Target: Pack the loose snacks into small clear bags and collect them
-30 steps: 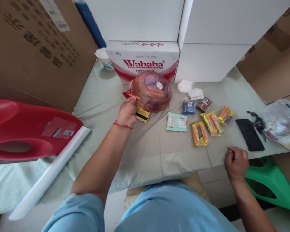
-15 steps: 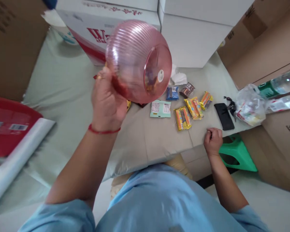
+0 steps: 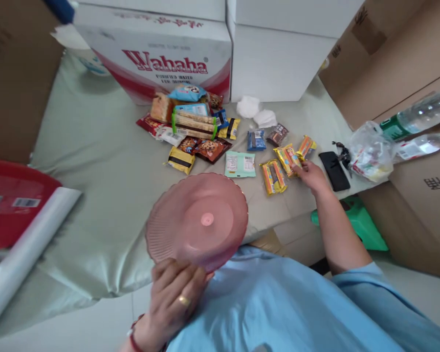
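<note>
- Pale green cloth (image 3: 113, 205) covers the work surface; one Wahaha carton (image 3: 168, 58) stands at its back.
- One pink bowl (image 3: 190, 220), open side up, is held near the cloth's front edge, close before the person's body.
- Left hand (image 3: 178, 296): fingers curled closed over the bowl's near rim, holding it.
- Right hand (image 3: 314, 177): fingers half bent, touching the middle one of three yellow snack packs (image 3: 286, 157); I cannot tell whether they grip it.
- Beside those packs: one mint packet (image 3: 240, 164), one blue packet (image 3: 256, 140), one cocoa packet (image 3: 277, 134), two white wads (image 3: 248, 106).
- One snack heap (image 3: 194, 124) before the carton, overlapping too much for a full count; two yellow-and-black packets (image 3: 181, 160) show.
- Far right: one phone (image 3: 334, 171), one plastic bag (image 3: 370, 154), two bottles (image 3: 423, 115).
</note>
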The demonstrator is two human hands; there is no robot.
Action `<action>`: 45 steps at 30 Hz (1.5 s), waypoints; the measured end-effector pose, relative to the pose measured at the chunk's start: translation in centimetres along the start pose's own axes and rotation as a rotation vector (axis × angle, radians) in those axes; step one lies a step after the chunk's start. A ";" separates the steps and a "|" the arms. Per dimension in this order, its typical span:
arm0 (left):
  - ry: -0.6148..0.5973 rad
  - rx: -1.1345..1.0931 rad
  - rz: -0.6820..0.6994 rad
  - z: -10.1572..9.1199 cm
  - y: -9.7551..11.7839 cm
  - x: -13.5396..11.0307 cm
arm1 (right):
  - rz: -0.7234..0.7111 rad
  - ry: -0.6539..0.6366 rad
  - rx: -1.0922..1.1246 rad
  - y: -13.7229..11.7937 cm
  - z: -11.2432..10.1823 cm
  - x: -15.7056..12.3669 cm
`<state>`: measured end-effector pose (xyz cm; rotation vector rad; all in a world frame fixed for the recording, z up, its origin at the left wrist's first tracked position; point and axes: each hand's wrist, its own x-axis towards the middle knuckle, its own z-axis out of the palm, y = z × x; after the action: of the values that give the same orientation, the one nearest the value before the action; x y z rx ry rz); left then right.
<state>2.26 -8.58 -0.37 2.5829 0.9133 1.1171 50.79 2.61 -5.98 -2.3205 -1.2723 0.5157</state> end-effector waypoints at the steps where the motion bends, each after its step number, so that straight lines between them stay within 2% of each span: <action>1: -0.024 -0.004 0.005 0.8 0.5 -0.4 | -0.007 -0.029 0.020 -0.8 0.3 0.3; 4: -0.090 -0.011 0.010 2.8 0.9 -1.4 | -0.008 -0.076 0.080 -2.3 1.1 1.0; 9: -0.106 -0.010 0.013 3.8 0.2 -1.7 | -0.036 0.029 0.220 -2.4 1.6 0.7; 12: -0.096 -0.005 0.028 4.0 -0.1 -1.1 | -0.039 0.067 0.352 -2.3 0.9 -0.5; 15: -0.063 0.009 0.034 4.5 0.0 -0.4 | -0.097 0.067 0.518 -3.1 -0.6 -2.2; 17: -0.056 0.022 0.023 4.8 0.2 -0.1 | -0.176 -0.018 0.614 -4.6 -1.8 -3.6; 19: -0.066 0.030 0.007 5.0 0.4 0.2 | -0.276 -0.202 0.614 -7.0 -2.6 -5.3; 21: -0.087 0.045 0.002 5.2 0.5 0.4 | -0.411 -0.417 0.497 -10.2 -2.6 -6.9; 23: -0.103 0.069 0.010 5.5 0.5 0.7 | -0.605 -0.584 0.355 -13.7 -1.4 -8.1; 25: -0.117 0.090 0.012 5.7 0.4 1.0 | -0.779 -0.706 0.203 -17.1 0.7 -8.9; 27: -0.122 0.108 0.006 5.9 0.4 1.1 | -0.835 -0.761 -0.044 -19.8 3.3 -9.2; 30: -0.115 0.132 0.003 6.1 0.6 1.2 | -0.814 -0.702 -0.484 -21.8 6.2 -9.4; 33: -0.086 0.104 -0.022 5.7 1.0 1.6 | -0.876 -0.569 -0.649 -21.9 7.4 -10.0; 36: -0.050 0.056 -0.052 4.3 0.9 3.0 | -0.900 -0.453 -0.614 -21.2 8.1 -11.0; 39: -0.114 0.107 -0.072 3.1 -0.7 5.1 | -0.909 -0.421 -0.532 -20.9 8.8 -11.4; 42: -0.313 0.223 -0.169 3.2 -3.6 6.7 | -0.975 -0.414 -0.375 -20.6 8.0 -11.1; 44: -0.463 0.273 -0.234 3.8 -5.5 7.0 | -1.025 -0.406 -0.194 -19.6 6.1 -10.8; 45: -0.515 0.287 -0.257 4.2 -6.3 7.1 | -1.001 -0.365 -0.095 -18.7 5.0 -10.5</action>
<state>6.07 0.95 -1.55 2.6594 1.2834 0.2434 29.99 3.55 1.19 -1.3704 -2.4080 0.5152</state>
